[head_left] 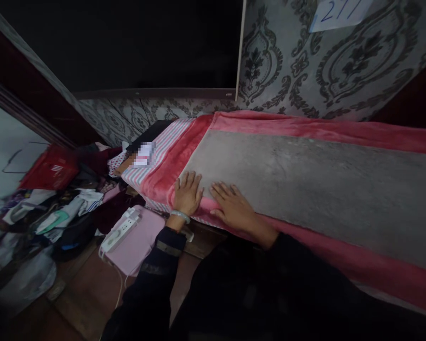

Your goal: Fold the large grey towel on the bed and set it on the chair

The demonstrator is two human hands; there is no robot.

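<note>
My left hand (pixel 188 193) lies flat, fingers stretched, at the near left corner of a grey cloth panel (pixel 291 180). A pale bangle (pixel 181 216) circles that wrist. Just to its right, my right hand (pixel 233 206) is also flat with fingers outstretched, resting on the panel's near edge. The grey panel lies spread over a red-pink plush blanket (pixel 173 163), which shows as a border around it. Beneath the blanket's left end is a striped cloth (pixel 137 176) in white, pink and blue. Neither hand grips anything.
A large dark television screen (pixel 135 45) hangs on the patterned wall behind. On the left floor are a red basket (pixel 51 166) and heaped clothes (pixel 69 213). A white power strip (pixel 122 232) lies on a pink box (pixel 142 251). A paper sign (pixel 339 14) is on the wall.
</note>
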